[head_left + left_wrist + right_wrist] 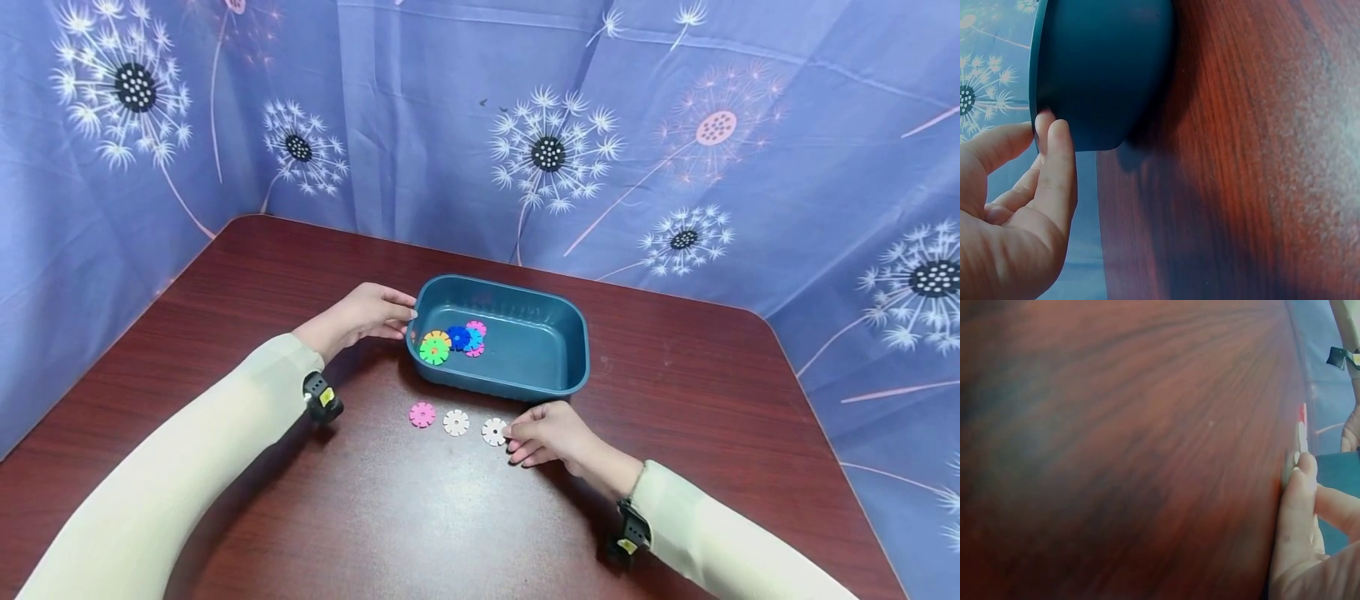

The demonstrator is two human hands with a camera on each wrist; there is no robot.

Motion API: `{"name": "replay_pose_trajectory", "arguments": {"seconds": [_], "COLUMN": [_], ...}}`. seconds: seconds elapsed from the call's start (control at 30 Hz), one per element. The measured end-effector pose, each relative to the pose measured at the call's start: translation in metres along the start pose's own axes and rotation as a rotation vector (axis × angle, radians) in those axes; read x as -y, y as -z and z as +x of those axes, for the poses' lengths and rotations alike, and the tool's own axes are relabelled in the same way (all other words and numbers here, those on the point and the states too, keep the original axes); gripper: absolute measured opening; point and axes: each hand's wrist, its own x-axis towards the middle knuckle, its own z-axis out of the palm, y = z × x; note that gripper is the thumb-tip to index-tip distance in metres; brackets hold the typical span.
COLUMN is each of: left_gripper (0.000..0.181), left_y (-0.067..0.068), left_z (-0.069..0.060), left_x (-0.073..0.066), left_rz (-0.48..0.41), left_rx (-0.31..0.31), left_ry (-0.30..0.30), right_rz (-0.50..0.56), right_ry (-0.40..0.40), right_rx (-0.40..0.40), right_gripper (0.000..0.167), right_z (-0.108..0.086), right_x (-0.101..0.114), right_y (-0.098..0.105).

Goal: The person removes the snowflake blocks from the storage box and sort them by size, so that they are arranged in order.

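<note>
On the dark red wood-grained counter [450, 525], the grip of the right hand [553, 437] is pinching the edge of a white notched plastic disc [492, 432]. To its left lie a second white disc [456, 422] and a pink disc [422, 415]. Just behind stands a dark teal rectangular plastic tub [487, 383], with coloured discs [434, 351] in its left part; the left hand [360, 317] pinches its left rim.

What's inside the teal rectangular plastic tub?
In the tub, toward its left end, flat notched discs overlap: a green disc partly covers an orange disc; a dark blue disc overlaps a light blue disc. Pink edges show around the latter. Whatever they cover can't be seen.
</note>
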Motion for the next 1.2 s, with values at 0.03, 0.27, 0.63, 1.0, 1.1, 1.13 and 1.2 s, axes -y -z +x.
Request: {"name": "replay_pose_trajectory", "arguments": {"seconds": [0.03, 0.27, 0.63, 1.0, 1.1, 1.13, 1.2], "left_gripper": [0.045, 0.046, 0.045, 0.045, 0.044, 0.045, 0.045], "left_y": [0.0, 0.0, 0.001, 0.002, 0.002, 0.002, 0.002], "left_z": [0.0, -0.001, 0.0, 0.0, 0.001, 0.001, 0.001], "left_x": [0.0, -0.001, 0.0, 0.002, 0.003, 0.002, 0.002], "left_rz": [0.001, 0.014, -0.018, -0.019, -0.024, -0.025, -0.024], "left_rx": [0.0, 0.002, 0.004, 0.008, 0.01, 0.012, 0.014], "left_ry": [0.0, -0.001, -0.024, -0.003, -0.007, -0.009, -0.015], "right_rz": [-0.002, -0.022, -0.013, -0.086, -0.08, -0.083, -0.101], "right_ry": [-0.004, -0.013, 0.011, 0.207, 0.22, 0.231, 0.242], "right_rx": [0.0, -0.022, -0.02, 0.289, 0.317, 0.316, 0.296], "right_gripper": [0.023, 0.017, 0.016, 0.042, 0.045, 0.045, 0.043], "right_z": [0.0, 0.002, -0.003, -0.032, -0.032, -0.031, -0.029], "right_x": [0.0, 0.001, 0.005, 0.05, 0.072, 0.079, 0.092], "right_y": [0.0, -0.002, -0.004, 0.015, 0.023, 0.025, 0.029]}}
